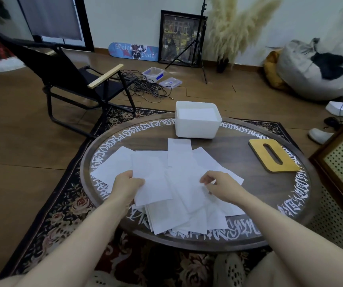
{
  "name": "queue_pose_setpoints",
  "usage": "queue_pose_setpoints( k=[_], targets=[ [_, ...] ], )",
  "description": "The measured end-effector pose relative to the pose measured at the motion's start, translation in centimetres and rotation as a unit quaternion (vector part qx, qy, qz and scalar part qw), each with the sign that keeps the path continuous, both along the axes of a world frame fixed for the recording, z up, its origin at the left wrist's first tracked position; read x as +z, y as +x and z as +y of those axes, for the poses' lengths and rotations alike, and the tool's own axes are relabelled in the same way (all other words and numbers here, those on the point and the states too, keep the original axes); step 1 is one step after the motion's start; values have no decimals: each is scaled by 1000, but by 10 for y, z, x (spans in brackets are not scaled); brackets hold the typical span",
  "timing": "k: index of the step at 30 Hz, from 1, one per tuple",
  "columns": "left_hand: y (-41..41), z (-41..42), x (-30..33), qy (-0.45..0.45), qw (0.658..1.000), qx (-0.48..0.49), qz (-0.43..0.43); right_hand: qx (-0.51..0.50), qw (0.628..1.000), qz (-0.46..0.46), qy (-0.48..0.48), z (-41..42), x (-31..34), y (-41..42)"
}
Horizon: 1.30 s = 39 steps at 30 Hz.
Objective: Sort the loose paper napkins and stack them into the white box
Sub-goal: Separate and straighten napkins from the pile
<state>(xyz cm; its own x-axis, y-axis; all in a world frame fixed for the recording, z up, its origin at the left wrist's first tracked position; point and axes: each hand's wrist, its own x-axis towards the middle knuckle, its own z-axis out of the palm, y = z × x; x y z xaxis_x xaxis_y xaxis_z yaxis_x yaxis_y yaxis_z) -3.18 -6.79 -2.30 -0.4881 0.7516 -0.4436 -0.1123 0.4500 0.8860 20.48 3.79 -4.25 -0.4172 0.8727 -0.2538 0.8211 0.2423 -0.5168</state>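
Many loose napkins [179, 183] fanned across round surface [270, 189], overlapping, near side. White box [197, 126] at far edge, some already inside. Left hand [128, 183] pinches top sheet's edge; right hand [218, 186] fingers curled on pile, grip unclear. Sheets prob. light, floppy, tear-prone; best taken by edge, w/ other hand flat beneath.

Napkins [154, 183]: plain white, loose overlapping sheets across the near half of the table. Box [197, 126], far side: white all over, a white sheet inside. Table [255, 189]: dark brown wood, with a ring of white calligraphic lettering round the rim (script not legible). Lid [273, 155], right: mustard yellow with a dark slot. Rug [63, 212] underneath: black ground, floral pattern in pink, red and cream. Floor [21, 141]: mid-brown. Chair [67, 79], far left: black, pale wood armrest. Skateboard deck [133, 51] against the far wall: blue, with white lettering.
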Motion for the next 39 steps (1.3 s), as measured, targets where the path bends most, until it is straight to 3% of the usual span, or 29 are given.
queue_pose_setpoints(
  k=[9,19,29,34,39],
  targets=[
    [0,1,-2,-9,1000,-2,-12,-65,994,-91,-20,-3,-9,-20],
    [1,3,-3,-4,1000,-2,-18,-109,993,-49,-17,-3,-6,-19],
    [5,4,-3,-4,1000,-10,-24,-93,992,-57,69,-4,-4,-21],
    [6,5,-5,-2,1000,0,-22,-126,992,17,12,0,8,-19],
    [8,7,-4,5,1000,7,-10,-165,957,233,-52,-4,32,-18]
  ],
)
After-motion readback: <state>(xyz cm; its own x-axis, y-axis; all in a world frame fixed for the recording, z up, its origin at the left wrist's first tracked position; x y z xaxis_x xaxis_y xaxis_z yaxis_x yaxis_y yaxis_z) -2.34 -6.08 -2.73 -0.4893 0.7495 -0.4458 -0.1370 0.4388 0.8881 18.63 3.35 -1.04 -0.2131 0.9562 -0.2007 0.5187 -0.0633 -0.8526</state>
